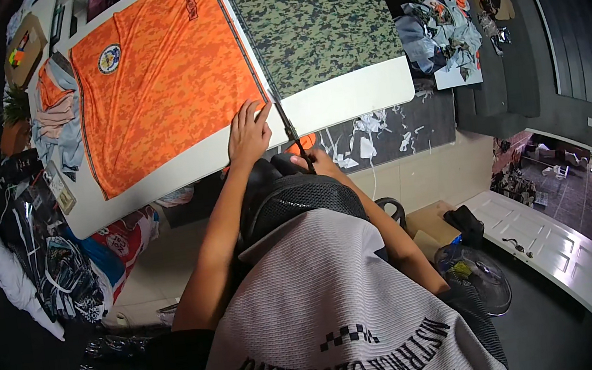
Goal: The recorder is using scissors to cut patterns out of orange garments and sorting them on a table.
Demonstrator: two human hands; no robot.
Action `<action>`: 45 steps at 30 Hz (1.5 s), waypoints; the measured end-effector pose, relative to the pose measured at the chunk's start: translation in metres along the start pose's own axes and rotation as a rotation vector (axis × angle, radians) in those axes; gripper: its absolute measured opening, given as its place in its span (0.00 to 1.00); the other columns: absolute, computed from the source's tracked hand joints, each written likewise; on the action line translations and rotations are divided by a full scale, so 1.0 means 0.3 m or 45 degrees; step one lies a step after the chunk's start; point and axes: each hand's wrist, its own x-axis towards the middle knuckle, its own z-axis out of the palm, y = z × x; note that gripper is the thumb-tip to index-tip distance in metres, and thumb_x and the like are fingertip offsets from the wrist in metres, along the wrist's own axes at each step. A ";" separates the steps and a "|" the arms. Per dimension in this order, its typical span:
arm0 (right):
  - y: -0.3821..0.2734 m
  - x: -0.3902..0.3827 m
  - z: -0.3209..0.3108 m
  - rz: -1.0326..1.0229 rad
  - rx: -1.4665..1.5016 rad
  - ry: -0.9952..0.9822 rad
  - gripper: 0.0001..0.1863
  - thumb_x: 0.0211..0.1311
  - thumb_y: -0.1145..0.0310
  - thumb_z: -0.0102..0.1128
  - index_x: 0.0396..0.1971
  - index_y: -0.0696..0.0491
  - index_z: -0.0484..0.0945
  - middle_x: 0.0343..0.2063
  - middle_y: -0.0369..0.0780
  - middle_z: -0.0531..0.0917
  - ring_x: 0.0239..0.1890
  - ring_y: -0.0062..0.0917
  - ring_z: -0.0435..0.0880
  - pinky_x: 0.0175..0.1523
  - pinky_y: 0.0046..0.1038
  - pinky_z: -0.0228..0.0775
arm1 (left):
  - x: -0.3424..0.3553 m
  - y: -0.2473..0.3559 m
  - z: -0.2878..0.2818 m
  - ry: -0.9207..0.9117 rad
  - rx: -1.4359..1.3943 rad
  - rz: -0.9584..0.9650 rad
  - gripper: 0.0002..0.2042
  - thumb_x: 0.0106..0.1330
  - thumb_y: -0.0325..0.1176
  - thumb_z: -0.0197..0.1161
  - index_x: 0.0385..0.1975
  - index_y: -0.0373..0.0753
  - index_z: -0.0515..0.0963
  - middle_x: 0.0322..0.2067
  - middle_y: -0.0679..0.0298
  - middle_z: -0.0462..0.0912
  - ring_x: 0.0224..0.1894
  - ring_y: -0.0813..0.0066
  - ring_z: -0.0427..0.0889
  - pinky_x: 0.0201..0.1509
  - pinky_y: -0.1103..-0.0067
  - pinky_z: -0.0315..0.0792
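An orange camouflage fabric panel (162, 90) with a round emblem lies on the white table (351, 89), beside a green camouflage panel (309, 20). A dark dotted border runs between them. My left hand (249, 135) rests on the orange panel’s lower right corner, fingers stretched out. My right hand (317, 162) grips long dark scissors (289, 128) below the table edge. Their blades reach up to the border at the panels’ lower ends, just right of my left fingertips; whether they touch the fabric I cannot tell.
Folded cloths (54, 111) lie at the table’s left end. A pile of scraps (438, 19) sits at the right. Bundled garments (62, 265) lie lower left. A fan (478, 284), a cardboard piece (426, 221) and a white door (554, 238) are at the lower right.
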 end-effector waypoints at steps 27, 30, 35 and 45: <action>0.037 0.000 0.002 0.073 0.038 -0.054 0.20 0.58 0.54 0.62 0.24 0.58 0.77 0.18 0.36 0.74 0.20 0.19 0.67 0.26 0.23 0.60 | 0.010 0.003 -0.007 -0.001 -0.004 -0.013 0.25 0.58 0.29 0.54 0.59 0.45 0.68 0.58 0.62 0.66 0.63 0.63 0.63 0.62 0.72 0.61; 0.082 0.003 0.013 0.046 0.103 -0.039 0.21 0.59 0.53 0.61 0.27 0.59 0.78 0.19 0.37 0.75 0.21 0.19 0.68 0.27 0.23 0.61 | 0.009 0.006 -0.010 0.001 -0.013 -0.015 0.25 0.58 0.29 0.54 0.59 0.45 0.68 0.57 0.62 0.66 0.63 0.63 0.63 0.62 0.72 0.61; -0.062 -0.018 -0.011 0.108 0.092 -0.116 0.22 0.60 0.51 0.58 0.32 0.60 0.78 0.22 0.38 0.76 0.24 0.20 0.70 0.31 0.23 0.63 | 0.007 0.005 -0.015 0.012 -0.036 -0.033 0.26 0.57 0.28 0.54 0.59 0.45 0.68 0.57 0.61 0.67 0.63 0.63 0.63 0.61 0.72 0.61; -0.019 0.078 -0.019 0.079 -0.023 -0.213 0.25 0.61 0.48 0.54 0.36 0.59 0.78 0.25 0.38 0.77 0.27 0.22 0.72 0.34 0.24 0.63 | 0.010 0.001 0.001 0.010 -0.038 -0.030 0.27 0.55 0.28 0.55 0.59 0.45 0.69 0.56 0.61 0.68 0.63 0.64 0.64 0.61 0.73 0.61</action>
